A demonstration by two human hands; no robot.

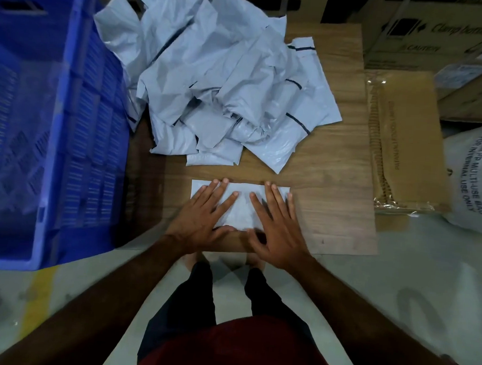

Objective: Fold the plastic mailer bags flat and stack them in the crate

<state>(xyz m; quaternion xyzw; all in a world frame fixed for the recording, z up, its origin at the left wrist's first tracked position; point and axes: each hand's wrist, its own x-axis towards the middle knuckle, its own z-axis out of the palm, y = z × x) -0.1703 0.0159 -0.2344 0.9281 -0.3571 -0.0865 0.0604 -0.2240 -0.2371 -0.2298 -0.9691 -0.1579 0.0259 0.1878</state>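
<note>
Left hand (pixel 204 216) and right hand (pixel 276 227), fingers spread wide, pressed flat on folded grey plastic mailer bag (pixel 239 207) atop wooden board (pixel 333 174). At twelve o'clock, crumpled grey mailer heap (pixel 218 76); at ten o'clock, blue slotted plastic crate (pixel 55 114).

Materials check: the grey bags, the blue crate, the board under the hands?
Mailer bag under both hands, and the pile: thin plastic film, it seems, pale grey with a soft sheen, creased and crumpled. Blue crate: rigid moulded plastic, slotted walls, slightly glossy. Board: wood-grain look, matte; laminate or veneer, cannot tell which. Left hand and right hand press flat.
</note>
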